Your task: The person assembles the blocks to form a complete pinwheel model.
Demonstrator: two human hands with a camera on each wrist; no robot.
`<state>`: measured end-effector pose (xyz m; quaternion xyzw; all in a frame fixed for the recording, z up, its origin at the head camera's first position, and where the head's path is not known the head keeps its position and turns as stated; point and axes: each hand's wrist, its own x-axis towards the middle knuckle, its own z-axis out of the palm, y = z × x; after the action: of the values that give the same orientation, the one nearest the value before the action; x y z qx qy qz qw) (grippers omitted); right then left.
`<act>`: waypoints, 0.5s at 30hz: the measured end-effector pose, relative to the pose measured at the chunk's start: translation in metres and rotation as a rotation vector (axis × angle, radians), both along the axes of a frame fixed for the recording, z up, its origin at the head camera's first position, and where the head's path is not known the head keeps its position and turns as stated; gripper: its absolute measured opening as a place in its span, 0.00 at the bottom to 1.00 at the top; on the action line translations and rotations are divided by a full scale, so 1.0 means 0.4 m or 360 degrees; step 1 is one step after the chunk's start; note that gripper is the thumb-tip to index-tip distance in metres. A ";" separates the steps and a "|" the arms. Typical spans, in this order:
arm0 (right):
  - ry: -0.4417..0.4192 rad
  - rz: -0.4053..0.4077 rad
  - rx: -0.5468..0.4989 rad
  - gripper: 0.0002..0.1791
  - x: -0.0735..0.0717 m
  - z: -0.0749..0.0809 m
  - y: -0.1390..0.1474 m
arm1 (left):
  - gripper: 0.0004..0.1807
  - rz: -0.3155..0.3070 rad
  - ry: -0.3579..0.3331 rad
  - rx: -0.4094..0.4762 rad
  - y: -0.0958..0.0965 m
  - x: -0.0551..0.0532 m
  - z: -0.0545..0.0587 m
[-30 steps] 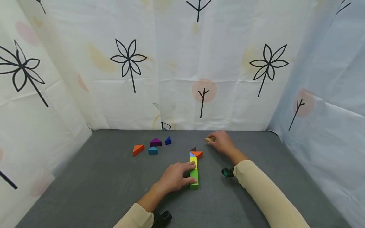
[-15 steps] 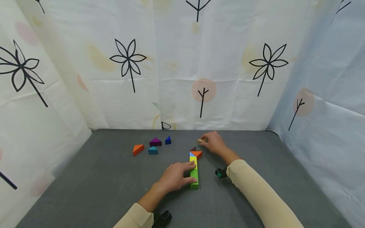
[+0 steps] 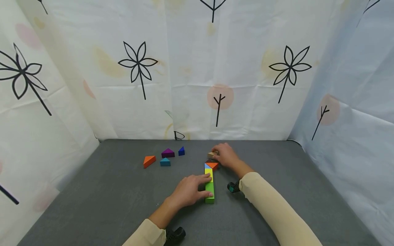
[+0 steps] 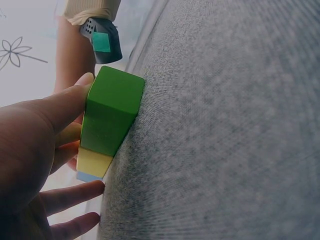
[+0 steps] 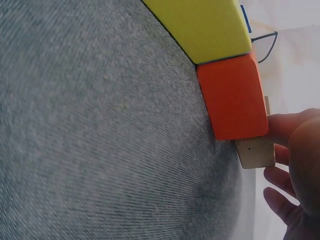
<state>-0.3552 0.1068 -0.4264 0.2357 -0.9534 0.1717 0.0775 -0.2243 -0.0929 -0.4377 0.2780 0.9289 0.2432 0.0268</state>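
Note:
A row of blocks lies on the grey table (image 3: 107, 198): a green block (image 3: 209, 190) nearest me, then a yellow block (image 3: 208, 172), a light blue triangle, an orange triangle (image 3: 213, 165) and a dark brown triangle (image 3: 208, 160). My left hand (image 3: 201, 186) rests against the row's left side, thumb on the green block (image 4: 112, 112) and fingers by the yellow block (image 4: 95, 162). My right hand (image 3: 218, 154) pinches a tan block (image 3: 211, 154) just beyond the row's far end. In the right wrist view the tan block (image 5: 256, 152) sits against the orange triangle (image 5: 235, 97).
Loose blocks lie at the back left: an orange wedge (image 3: 149, 161), a teal block (image 3: 165, 162), a purple block (image 3: 167, 153) and a blue triangle (image 3: 181, 151). Printed white curtains (image 3: 197, 85) close in the table on three sides.
My right hand has carried the tan block leftward from the back right to the far end of the row. The left hand has stayed on the green and yellow blocks.

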 end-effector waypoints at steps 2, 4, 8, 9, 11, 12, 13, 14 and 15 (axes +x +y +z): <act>-0.0014 0.0006 -0.0004 0.13 -0.001 -0.005 -0.002 | 0.32 0.0004 0.0001 -0.0006 0.001 -0.001 -0.001; -0.0039 0.0015 -0.0018 0.13 -0.001 -0.008 -0.001 | 0.32 0.0006 0.0005 -0.0010 0.001 -0.001 -0.001; -0.0118 0.0020 -0.0131 0.14 0.001 -0.005 0.006 | 0.32 0.0001 0.0019 0.0002 0.000 -0.001 -0.003; -0.0141 0.0010 -0.0167 0.15 0.002 -0.004 0.008 | 0.32 0.0000 0.0017 0.0007 0.000 -0.001 -0.004; -0.0167 -0.0031 -0.0231 0.15 0.004 0.000 0.013 | 0.32 0.0001 0.0008 0.0014 0.000 -0.002 -0.003; -0.0175 -0.0063 -0.0261 0.15 0.005 0.002 0.015 | 0.32 0.0003 0.0002 0.0014 0.000 -0.001 -0.002; -0.0178 -0.0095 -0.0282 0.15 0.006 0.003 0.017 | 0.32 0.0006 -0.0004 0.0010 0.000 -0.002 -0.002; -0.0183 -0.0127 -0.0296 0.15 0.007 0.003 0.018 | 0.32 0.0006 -0.0004 0.0006 0.000 -0.002 -0.001; -0.0185 -0.0160 -0.0311 0.15 0.007 0.004 0.019 | 0.32 0.0004 -0.0002 0.0000 0.001 -0.001 0.000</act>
<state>-0.3522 0.1144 -0.4250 0.1686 -0.9456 0.2731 0.0532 -0.2249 -0.0927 -0.4379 0.2767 0.9292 0.2435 0.0272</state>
